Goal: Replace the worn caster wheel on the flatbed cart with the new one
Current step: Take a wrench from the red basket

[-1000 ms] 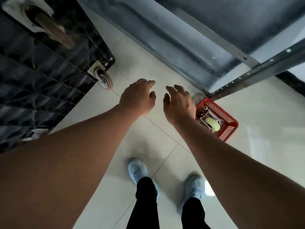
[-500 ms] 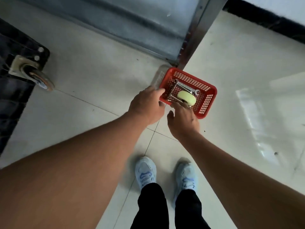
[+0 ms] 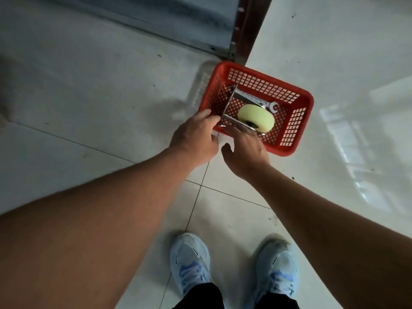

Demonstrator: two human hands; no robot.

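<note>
Head view is showing the red basket (image 3: 297,121) sitting on the tiled floor (image 3: 89,108), its far corner just beside the foot of a brown metal post (image 3: 243,30) and open tiles lying on its other sides. The new caster wheel (image 3: 256,118), pale yellow-green, is lying inside the basket on its side, its mounting plate (image 3: 229,101) standing on edge toward the left wall, a wrench (image 3: 252,99) lying behind it. The left hand (image 3: 194,137) is reaching over the near-left rim, curled fingertips touching the plate's near corner; whether they are pinching it is unclear. The right hand (image 3: 247,150) is hovering released over the near rim, fingers stretched onto the caster's bracket, thumb spread apart. Pale blue shoes (image 3: 191,264) are standing well short of the basket.
</note>
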